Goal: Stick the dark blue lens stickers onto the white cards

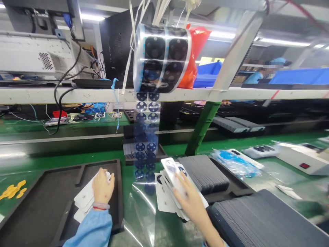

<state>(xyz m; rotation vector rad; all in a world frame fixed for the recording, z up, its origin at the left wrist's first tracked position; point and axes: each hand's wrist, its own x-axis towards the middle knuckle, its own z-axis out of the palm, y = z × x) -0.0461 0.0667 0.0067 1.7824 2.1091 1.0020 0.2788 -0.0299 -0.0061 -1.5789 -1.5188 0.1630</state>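
Note:
My left hand [102, 187] rests palm down, fingers curled, on a small pile of white phone back covers [83, 199] lying in a black foam tray [46, 195]. My right hand [189, 199] is laid over a fanned stack of white back covers [168, 185] standing on the green bench, its fingers around the top ones. A roll of clear film with dark round lens stickers [161, 58] hangs overhead, and its strip [145, 147] runs down between my hands.
Rows of dark grey sheets [205, 171] stand right of the stack, with a larger block [259, 219] at the lower right. Blue film scraps [232, 161], a white box with a red switch [300, 161], yellow tabs [12, 190], a green post [200, 127]. Another person works beyond the shelf.

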